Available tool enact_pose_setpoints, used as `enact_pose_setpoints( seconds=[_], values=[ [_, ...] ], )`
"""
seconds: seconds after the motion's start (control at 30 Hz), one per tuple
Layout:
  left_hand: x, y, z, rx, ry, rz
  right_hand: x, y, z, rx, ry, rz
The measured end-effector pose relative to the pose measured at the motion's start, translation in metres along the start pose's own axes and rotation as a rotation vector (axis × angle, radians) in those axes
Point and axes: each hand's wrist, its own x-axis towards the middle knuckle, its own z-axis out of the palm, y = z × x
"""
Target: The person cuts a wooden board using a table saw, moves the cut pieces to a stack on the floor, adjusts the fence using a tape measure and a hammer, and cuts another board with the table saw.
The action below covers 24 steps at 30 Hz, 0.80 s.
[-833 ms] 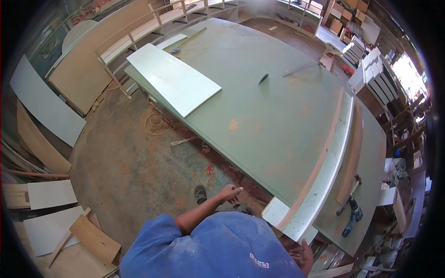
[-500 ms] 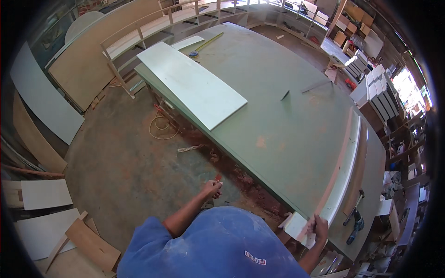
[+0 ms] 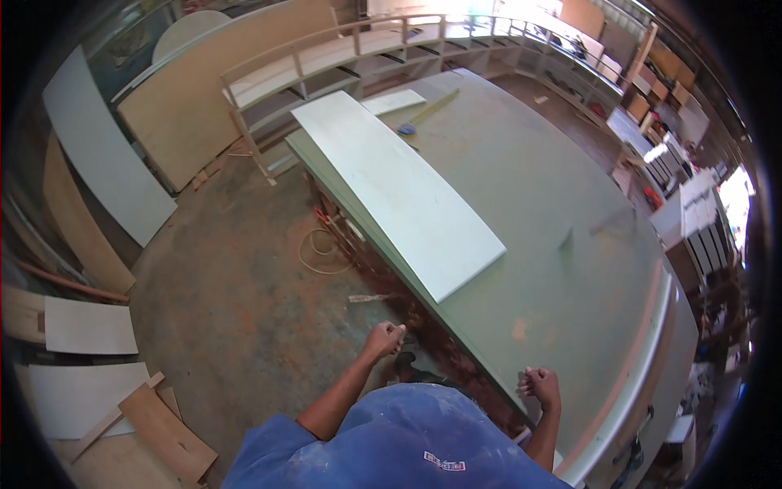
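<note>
My left hand (image 3: 384,339) is in front of me over the floor, left of the worktable's near edge. Its fingers are curled closed, and whatever they may hold is hidden. Over the near edge of the green worktable (image 3: 489,330) hovers my right hand (image 3: 541,386), fingers loosely bent and apart, nothing visible in them. A long white board (image 3: 399,191) lies along the table's left edge, beyond both hands. To the right of my right hand, a long white strip (image 3: 623,399) runs along the table beside a reddish band.
A tape measure (image 3: 407,129) lies extended on the table beyond the board. A dark power tool (image 3: 629,456) is at the lower right. A cable loop (image 3: 322,251) lies on the floor. Panels (image 3: 106,155) lean at the left; a slatted wooden frame (image 3: 358,57) stands behind.
My right hand has let go of the white strip's near end and moved left. My body and view have shifted, so the table appears farther right. My left hand stays curled.
</note>
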Motion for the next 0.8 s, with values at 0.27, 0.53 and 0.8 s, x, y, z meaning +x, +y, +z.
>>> enact_pose_setpoints(
  seconds=[0.27,0.53,0.8],
  values=[
    [0.084,0.095,-0.06,0.047,0.189,0.161,0.171,-0.124,0.104,-0.161,0.079,-0.272],
    [0.244,0.177,-0.117,0.004,0.356,0.267,0.244,-0.164,0.17,-0.599,0.183,-0.465],
    [0.428,0.324,-0.156,0.559,0.518,0.52,0.191,-0.156,0.192,0.078,0.319,-0.035]
  ],
)
